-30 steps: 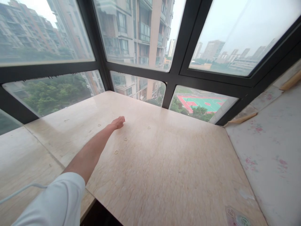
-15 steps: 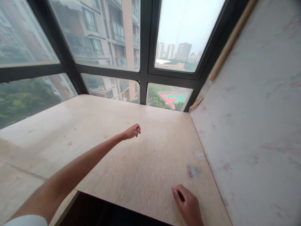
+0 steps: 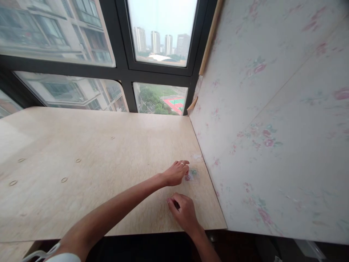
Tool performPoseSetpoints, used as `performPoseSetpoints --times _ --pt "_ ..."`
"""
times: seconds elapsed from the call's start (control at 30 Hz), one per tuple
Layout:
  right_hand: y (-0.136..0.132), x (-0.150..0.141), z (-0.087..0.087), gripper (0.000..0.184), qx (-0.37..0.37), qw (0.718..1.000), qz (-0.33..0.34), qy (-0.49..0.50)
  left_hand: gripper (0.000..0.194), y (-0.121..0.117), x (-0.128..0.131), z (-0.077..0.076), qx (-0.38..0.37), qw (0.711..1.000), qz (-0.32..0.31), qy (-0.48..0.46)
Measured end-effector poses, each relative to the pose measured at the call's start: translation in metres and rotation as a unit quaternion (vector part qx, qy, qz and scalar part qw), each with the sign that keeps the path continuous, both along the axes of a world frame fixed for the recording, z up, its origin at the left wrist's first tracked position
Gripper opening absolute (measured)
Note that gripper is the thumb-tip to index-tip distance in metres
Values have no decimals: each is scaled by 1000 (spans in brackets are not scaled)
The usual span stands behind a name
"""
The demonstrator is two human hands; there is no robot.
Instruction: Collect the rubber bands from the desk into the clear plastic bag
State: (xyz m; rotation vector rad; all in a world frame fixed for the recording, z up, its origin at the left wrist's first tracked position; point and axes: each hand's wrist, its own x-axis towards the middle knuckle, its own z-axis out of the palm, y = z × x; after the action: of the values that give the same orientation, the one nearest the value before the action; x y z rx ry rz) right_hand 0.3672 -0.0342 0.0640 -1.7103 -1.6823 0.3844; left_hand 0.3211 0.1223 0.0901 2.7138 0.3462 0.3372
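Observation:
A small clear plastic box (image 3: 194, 178) lies near the wall, with pink and green loops visible inside. My left hand (image 3: 176, 174) reaches over the left side of this box, its fingers partly stretched out and its fingertips close to the pink loops. A ring shows on one finger. Nothing can be made out in its grasp. Nearer to me, my right hand (image 3: 183, 211) rests on the wooden surface, fingers curled and thumb pressed to the index finger. Whatever it may hold is hidden. Several thin yellowish bands, one of them a round band (image 3: 64, 180), lie apart on the left.
The pale wood-grain tabletop (image 3: 131, 145) runs up to dark window frames (image 3: 160, 74). A floral-papered wall (image 3: 259, 127) borders it on the right. Beside the wall lies a clear plastic piece (image 3: 196, 158). The table's front edge drops into a dark gap.
My left hand has moved from the middle of the table to the clear box, its fingers now more spread. My view has turned right. The right hand keeps its curled shape.

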Motion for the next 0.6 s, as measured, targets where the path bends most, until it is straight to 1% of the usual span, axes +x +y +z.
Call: performPoseSetpoints --times 0.1,0.2,0.37,0.43,0.5,0.6 --pt "0 1 1 27 2 1000 -1 13 23 -2 3 -3 44 999 -11 12" --pt "1 1 1 26 0 1000 -4 22 22 -2 5 -2 49 998 -18 16" --pt "1 2 2 26 -4 999 -3 33 19 -2 6 8 46 998 -32 15" --pt "1 2 2 26 -9 999 -2 39 20 -2 4 14 34 999 -31 5" --pt "1 2 2 26 -12 999 -1 45 20 -4 0 18 7 1000 -18 -12" --pt "0 3 2 26 -15 998 0 53 19 -8 -11 19 -55 996 35 -54"
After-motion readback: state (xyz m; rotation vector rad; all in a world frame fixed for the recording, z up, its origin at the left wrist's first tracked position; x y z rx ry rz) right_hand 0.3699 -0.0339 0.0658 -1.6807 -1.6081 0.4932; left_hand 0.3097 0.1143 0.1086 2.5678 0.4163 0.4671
